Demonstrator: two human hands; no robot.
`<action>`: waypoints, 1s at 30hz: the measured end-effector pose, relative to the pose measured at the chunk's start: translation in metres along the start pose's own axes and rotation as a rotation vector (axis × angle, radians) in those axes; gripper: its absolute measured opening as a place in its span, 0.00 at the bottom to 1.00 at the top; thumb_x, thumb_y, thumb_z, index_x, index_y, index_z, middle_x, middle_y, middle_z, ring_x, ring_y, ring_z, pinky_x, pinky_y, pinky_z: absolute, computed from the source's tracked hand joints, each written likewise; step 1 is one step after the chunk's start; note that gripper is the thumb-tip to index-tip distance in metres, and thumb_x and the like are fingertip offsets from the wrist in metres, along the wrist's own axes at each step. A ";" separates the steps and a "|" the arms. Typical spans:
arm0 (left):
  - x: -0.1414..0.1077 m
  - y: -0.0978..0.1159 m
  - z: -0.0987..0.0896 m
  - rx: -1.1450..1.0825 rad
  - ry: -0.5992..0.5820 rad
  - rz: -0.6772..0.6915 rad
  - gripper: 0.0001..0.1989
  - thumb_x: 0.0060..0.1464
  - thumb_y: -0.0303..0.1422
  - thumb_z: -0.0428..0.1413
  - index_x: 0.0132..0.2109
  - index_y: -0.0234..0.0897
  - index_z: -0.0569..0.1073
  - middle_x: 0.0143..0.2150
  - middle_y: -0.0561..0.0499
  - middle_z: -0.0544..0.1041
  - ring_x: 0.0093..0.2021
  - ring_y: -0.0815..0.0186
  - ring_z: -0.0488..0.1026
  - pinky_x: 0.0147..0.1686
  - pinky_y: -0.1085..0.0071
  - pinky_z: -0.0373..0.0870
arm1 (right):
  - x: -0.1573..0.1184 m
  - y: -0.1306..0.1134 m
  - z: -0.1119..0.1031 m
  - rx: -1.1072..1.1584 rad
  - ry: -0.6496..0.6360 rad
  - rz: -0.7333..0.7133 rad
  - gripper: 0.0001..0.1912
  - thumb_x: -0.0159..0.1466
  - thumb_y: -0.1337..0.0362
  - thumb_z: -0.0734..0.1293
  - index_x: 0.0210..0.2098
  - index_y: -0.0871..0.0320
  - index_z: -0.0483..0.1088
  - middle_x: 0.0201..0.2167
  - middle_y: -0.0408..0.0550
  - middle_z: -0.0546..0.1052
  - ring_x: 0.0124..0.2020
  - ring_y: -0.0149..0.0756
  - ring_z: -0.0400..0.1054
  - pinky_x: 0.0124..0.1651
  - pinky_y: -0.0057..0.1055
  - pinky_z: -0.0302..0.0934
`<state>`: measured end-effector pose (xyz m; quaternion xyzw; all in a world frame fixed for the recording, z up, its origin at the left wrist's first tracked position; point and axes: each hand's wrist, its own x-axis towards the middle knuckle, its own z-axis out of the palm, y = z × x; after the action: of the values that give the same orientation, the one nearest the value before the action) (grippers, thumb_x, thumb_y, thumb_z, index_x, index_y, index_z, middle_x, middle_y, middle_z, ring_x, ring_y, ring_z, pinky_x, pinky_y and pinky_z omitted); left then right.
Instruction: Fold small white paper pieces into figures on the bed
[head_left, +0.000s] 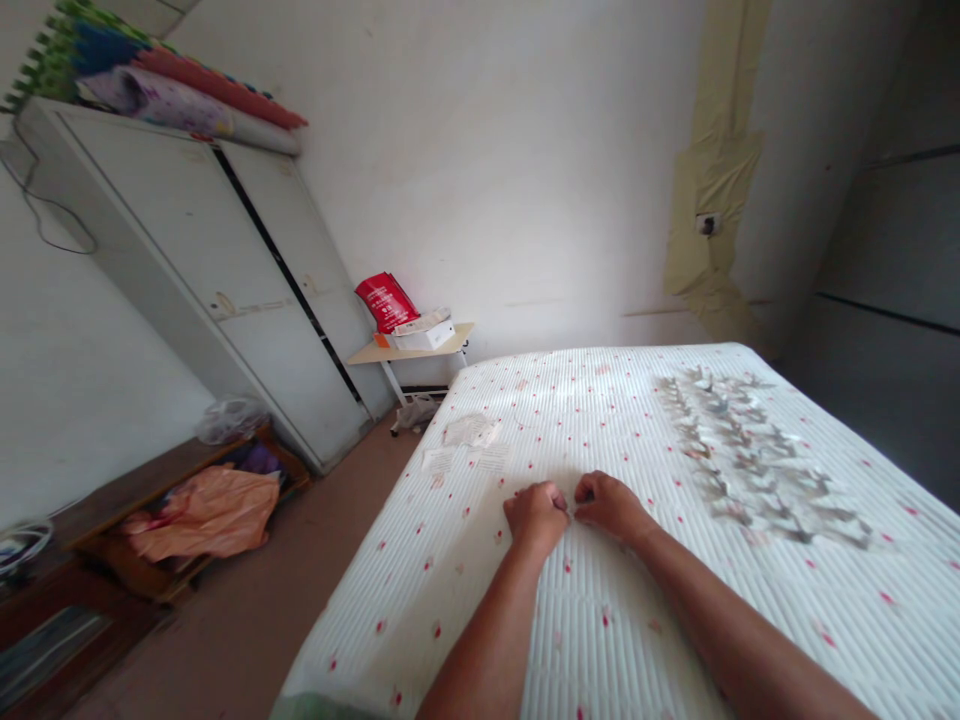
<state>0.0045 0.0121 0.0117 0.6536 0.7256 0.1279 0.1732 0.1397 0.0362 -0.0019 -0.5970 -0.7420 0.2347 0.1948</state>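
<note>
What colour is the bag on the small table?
The bag is red, seen in the head view.

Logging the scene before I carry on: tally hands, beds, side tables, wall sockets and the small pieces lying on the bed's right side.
Hands: 2, left hand and right hand
Bed: 1
Side table: 1
Wall socket: 1
Small pieces: too blurred to count
Total, without those: 5

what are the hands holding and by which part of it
It cannot be told: the left hand and right hand are curled close together, and anything between their fingers is too small to make out.
</note>
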 end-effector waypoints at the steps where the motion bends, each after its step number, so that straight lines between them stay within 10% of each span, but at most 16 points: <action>1: 0.000 0.000 0.000 -0.004 0.004 0.004 0.06 0.43 0.31 0.55 0.30 0.47 0.74 0.34 0.60 0.78 0.40 0.67 0.72 0.39 0.71 0.60 | -0.002 -0.002 0.000 -0.013 0.021 0.000 0.05 0.47 0.70 0.65 0.26 0.59 0.70 0.31 0.45 0.72 0.31 0.31 0.65 0.32 0.24 0.54; 17: -0.013 -0.005 0.010 -0.003 0.200 0.139 0.05 0.47 0.28 0.55 0.30 0.45 0.73 0.33 0.59 0.75 0.38 0.68 0.69 0.37 0.71 0.56 | -0.006 0.001 -0.007 -0.005 -0.054 -0.161 0.25 0.48 0.77 0.59 0.42 0.52 0.73 0.40 0.45 0.73 0.41 0.33 0.67 0.43 0.25 0.57; 30: -0.025 -0.003 0.014 0.035 0.279 0.231 0.09 0.47 0.24 0.54 0.32 0.44 0.75 0.35 0.51 0.70 0.42 0.63 0.63 0.43 0.66 0.53 | -0.006 0.007 -0.011 -0.067 -0.094 -0.321 0.18 0.57 0.74 0.57 0.36 0.54 0.76 0.35 0.47 0.72 0.37 0.31 0.68 0.41 0.23 0.57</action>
<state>0.0099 -0.0135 -0.0001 0.7114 0.6648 0.2239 0.0436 0.1522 0.0327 0.0028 -0.4654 -0.8435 0.2033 0.1746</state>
